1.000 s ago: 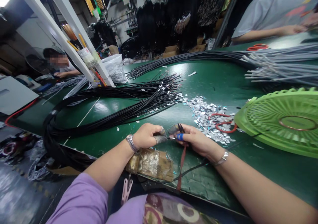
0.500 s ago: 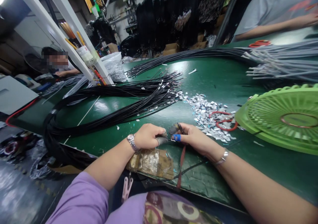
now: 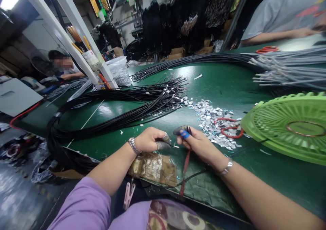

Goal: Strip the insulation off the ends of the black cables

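Near the table's front edge, my left hand is closed on a thin black cable, with grey coverings on its thumb and forefinger. The cable's bared, whitish end sticks out to the right from the fingertips. Just right of it, apart from the cable end, my right hand is closed around a small dark pointed tool; its exact kind is hidden by the fingers. Blue tape wraps one right finger. Below the hands lie a taped cardboard piece and a red strip.
Bundled black cables curve across the green table. Silvery scraps and red-handled scissors lie by a green fan. Grey cables are at right. Two people sit across the table. A white post stands left.
My right hand has drawn slightly away from the cable end, and its fingers have shifted around the dark tool. The cable's whitish tip now shows. My left hand has barely moved.
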Available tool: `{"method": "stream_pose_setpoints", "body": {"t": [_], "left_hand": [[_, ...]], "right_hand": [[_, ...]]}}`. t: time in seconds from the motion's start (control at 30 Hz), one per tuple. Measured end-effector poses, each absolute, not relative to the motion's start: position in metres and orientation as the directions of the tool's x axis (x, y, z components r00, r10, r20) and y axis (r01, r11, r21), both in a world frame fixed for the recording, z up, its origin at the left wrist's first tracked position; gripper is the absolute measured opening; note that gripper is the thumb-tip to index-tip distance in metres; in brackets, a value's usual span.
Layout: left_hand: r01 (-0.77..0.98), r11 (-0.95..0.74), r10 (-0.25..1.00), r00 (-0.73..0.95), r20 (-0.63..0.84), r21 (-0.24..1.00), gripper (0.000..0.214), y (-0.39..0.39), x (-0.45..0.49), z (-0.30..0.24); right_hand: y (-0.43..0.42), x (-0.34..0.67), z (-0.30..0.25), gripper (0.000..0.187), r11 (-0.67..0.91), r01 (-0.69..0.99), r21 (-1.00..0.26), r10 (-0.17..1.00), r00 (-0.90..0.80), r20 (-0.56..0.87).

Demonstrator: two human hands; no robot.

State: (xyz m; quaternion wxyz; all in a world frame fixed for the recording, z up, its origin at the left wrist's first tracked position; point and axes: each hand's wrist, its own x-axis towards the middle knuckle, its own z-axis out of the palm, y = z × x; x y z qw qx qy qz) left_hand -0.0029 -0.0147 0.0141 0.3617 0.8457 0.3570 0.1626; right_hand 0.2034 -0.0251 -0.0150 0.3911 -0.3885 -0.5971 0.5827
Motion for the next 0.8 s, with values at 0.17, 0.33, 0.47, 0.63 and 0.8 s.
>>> {"method": "stream_pose_setpoints", "body": {"t": [0.17,0.33,0.47,0.63,0.8], "left_hand": [[0.457,-0.416,0.778,0.627,0.048,0.786,0.041,-0.016,-0.008,0.022],[0.428,-0.481,0.732,0.676,0.083,0.765,0.044,-0.021,-0.007,0.021],[0.443,-0.467,0.718,0.695,0.036,0.765,0.042,-0.022,-0.005,0.019],[0.433,-0.456,0.718,0.695,0.034,0.778,0.04,-0.022,-0.005,0.017],[0.387,-0.506,0.68,0.729,0.08,0.771,0.037,-0.022,-0.005,0.015]], "right_hand": [[-0.026,0.218,-0.007,0.07,-0.066,0.13,-0.989,0.628,-0.765,-0.143],[-0.029,0.218,0.001,0.056,-0.126,0.052,-0.991,0.531,-0.84,-0.112],[-0.025,0.216,-0.002,0.047,-0.206,-0.007,-0.979,0.534,-0.839,-0.106],[-0.023,0.217,-0.007,0.044,-0.259,-0.006,-0.966,0.516,-0.846,-0.133],[-0.023,0.217,-0.008,0.047,-0.263,-0.004,-0.965,0.514,-0.847,-0.137]]}}
